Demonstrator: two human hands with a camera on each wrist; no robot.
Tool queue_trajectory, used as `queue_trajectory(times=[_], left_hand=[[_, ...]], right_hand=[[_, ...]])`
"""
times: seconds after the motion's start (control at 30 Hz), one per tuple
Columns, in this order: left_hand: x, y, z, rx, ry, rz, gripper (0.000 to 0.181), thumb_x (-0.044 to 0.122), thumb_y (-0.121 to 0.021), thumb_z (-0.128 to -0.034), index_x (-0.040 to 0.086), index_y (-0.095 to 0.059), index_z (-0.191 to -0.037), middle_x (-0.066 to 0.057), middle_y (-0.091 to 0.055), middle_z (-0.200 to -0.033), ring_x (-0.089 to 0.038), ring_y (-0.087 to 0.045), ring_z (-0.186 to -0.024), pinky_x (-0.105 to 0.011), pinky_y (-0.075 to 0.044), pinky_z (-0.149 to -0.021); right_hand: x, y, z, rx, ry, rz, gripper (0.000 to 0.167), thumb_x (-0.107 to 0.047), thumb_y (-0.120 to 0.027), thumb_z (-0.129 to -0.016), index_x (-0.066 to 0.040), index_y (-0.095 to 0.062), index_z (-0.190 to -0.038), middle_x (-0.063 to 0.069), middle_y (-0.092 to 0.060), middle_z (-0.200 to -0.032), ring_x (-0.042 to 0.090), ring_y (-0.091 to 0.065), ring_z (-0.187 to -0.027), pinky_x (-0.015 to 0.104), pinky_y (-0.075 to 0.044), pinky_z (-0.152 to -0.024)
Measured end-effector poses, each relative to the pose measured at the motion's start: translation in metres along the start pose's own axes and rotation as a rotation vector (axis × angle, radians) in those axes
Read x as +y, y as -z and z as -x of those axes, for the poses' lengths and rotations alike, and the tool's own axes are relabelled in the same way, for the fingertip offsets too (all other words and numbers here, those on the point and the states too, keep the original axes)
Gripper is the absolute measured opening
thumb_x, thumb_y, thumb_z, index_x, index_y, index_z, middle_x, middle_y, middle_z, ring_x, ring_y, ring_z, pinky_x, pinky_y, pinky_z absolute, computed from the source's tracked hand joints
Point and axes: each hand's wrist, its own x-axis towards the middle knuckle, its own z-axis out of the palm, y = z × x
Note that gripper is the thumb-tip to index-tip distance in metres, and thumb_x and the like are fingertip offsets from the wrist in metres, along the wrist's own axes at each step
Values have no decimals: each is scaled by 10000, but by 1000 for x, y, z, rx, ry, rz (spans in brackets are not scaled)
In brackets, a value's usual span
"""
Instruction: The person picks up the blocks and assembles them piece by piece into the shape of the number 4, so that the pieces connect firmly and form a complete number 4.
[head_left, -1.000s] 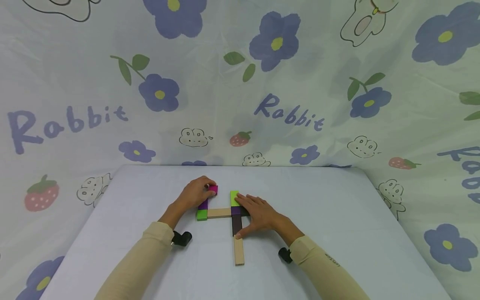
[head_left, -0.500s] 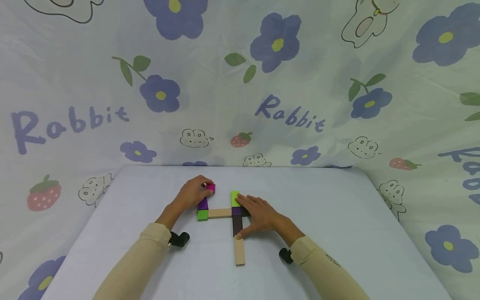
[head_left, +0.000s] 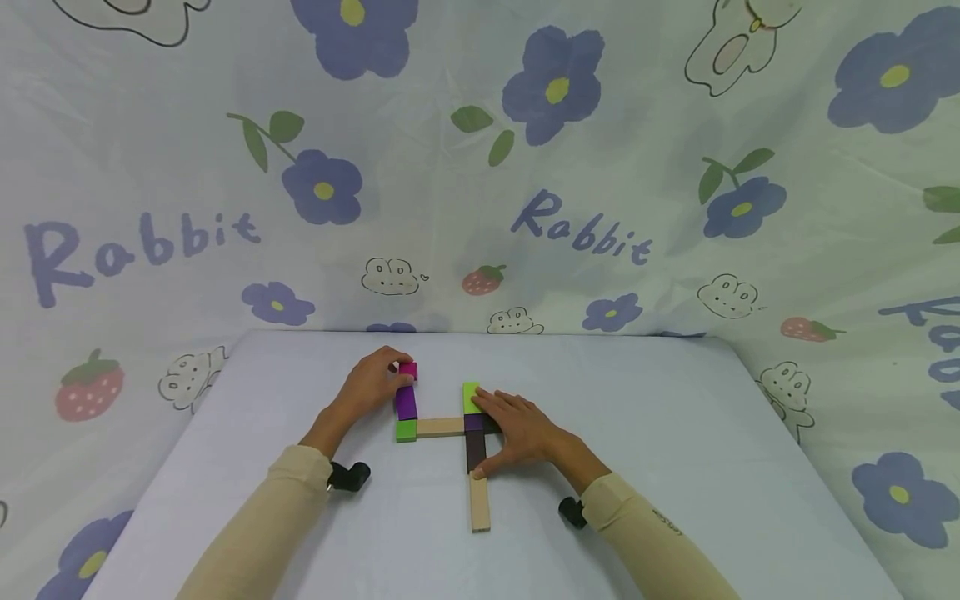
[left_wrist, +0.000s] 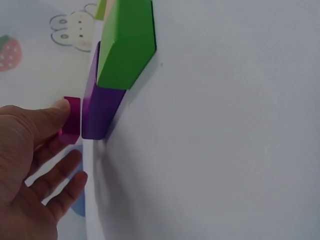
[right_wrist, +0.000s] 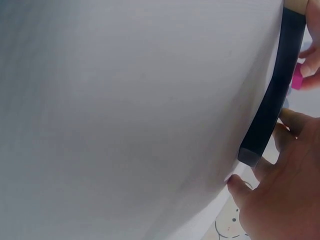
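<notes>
My left hand [head_left: 369,385] pinches a small magenta block [head_left: 408,370] between thumb and fingers, at the far end of a purple block [head_left: 406,403]. In the left wrist view a narrow gap shows between the magenta block [left_wrist: 73,120] and the purple one. A green block [head_left: 406,431] adjoins the purple block's near end. My right hand [head_left: 522,427] lies with fingers spread over the joined blocks. Its fingertips touch a lime block [head_left: 471,398], and its thumb rests where a dark block [head_left: 476,450] meets a wooden one [head_left: 480,502]. It partly covers a black block [head_left: 492,425].
A wooden block [head_left: 441,427] links the green block to a dark purple block [head_left: 474,422] in the middle. All lie on a white-covered table [head_left: 637,517]. A printed curtain [head_left: 420,192] hangs behind it.
My left hand has carried the magenta block left and slightly away, from right of the purple block to just beyond its far end. My right hand has stayed in place.
</notes>
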Motion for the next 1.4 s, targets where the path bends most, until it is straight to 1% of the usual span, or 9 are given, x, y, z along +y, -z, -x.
queue_trajectory(times=[0.13, 0.33, 0.53, 0.67, 1.0, 1.27, 1.4], left_hand=[[-3, 2, 3, 5, -14, 2, 360, 154, -735, -933, 1, -670, -1251, -151, -649, -1195, -318, -600, -1061, -469, -517, -881], [-5, 4, 6, 13, -19, -4, 349, 142, -734, -932, -5, -671, -1242, -151, -651, -1172, -312, -601, -1042, -482, -511, -886], [-7, 3, 9, 8, -23, 0, 341, 138, -729, -934, -3, -675, -1239, -150, -652, -1172, -309, -605, -1038, -488, -510, -897], [-8, 1, 10, 13, -32, -2, 348, 141, -737, -929, -5, -678, -1239, -151, -658, -1169, -310, -614, -1035, -496, -505, -905], [-8, 1, 11, -5, -31, -15, 336, 149, -734, -936, 7, -688, -1238, -137, -668, -1144, -304, -608, -1025, -508, -500, -935], [-9, -2, 10, -5, -60, -42, 319, 140, -727, -942, 8, -696, -1231, -131, -682, -1146, -295, -617, -1024, -506, -501, -935], [-9, -3, 9, -11, -64, -43, 315, 126, -725, -941, 13, -696, -1233, -135, -683, -1160, -297, -615, -1032, -506, -502, -937]], right_hand=[[0, -1, 0, 5, 5, -3, 1191, -736, -784, -686, -243, -239, -1624, -57, -177, -1682, 255, -176, -1532, 545, -187, -1202], [0, 0, 1, 8, 6, -3, 1187, -735, -783, -690, -246, -237, -1624, -56, -177, -1682, 257, -175, -1532, 545, -188, -1202], [1, -1, 2, 7, 6, -4, 1186, -733, -782, -693, -248, -232, -1625, -59, -174, -1682, 254, -174, -1532, 546, -189, -1201], [2, -2, 1, 8, 7, -1, 1186, -736, -779, -694, -248, -231, -1626, -57, -174, -1682, 254, -178, -1531, 552, -194, -1198], [1, -1, 2, 8, 6, 5, 1186, -742, -776, -693, -247, -233, -1625, -57, -175, -1682, 256, -178, -1531, 558, -201, -1194], [0, -1, 1, 12, 7, 16, 1183, -735, -779, -695, -250, -232, -1625, -55, -178, -1682, 255, -180, -1531, 559, -203, -1194], [1, -1, 0, 11, 6, 21, 1189, -743, -775, -692, -253, -227, -1627, -58, -174, -1683, 250, -174, -1532, 559, -203, -1194]])
